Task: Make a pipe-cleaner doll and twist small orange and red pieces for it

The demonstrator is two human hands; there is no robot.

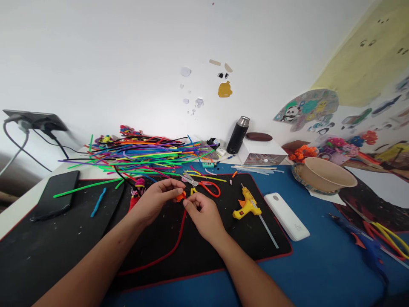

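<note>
Over the black mat [79, 238], my left hand [158, 198] pinches a small orange piece [180, 196] between thumb and fingers. My right hand [203, 215] meets it from the right, its fingertips gripping the upper end of a long red pipe cleaner [174, 245], which curves down the mat toward me. The red end touches the orange piece. Red-handled scissors [204, 186] lie just behind my hands. A yellow glue gun [246, 204] rests to the right of my right hand.
A heap of coloured pipe cleaners [140, 155] fills the back of the table. A black phone [56, 194] lies at left, a white power bank [286, 215] at right. A black flask [237, 135], white box [262, 152] and beige bowl [326, 175] stand behind.
</note>
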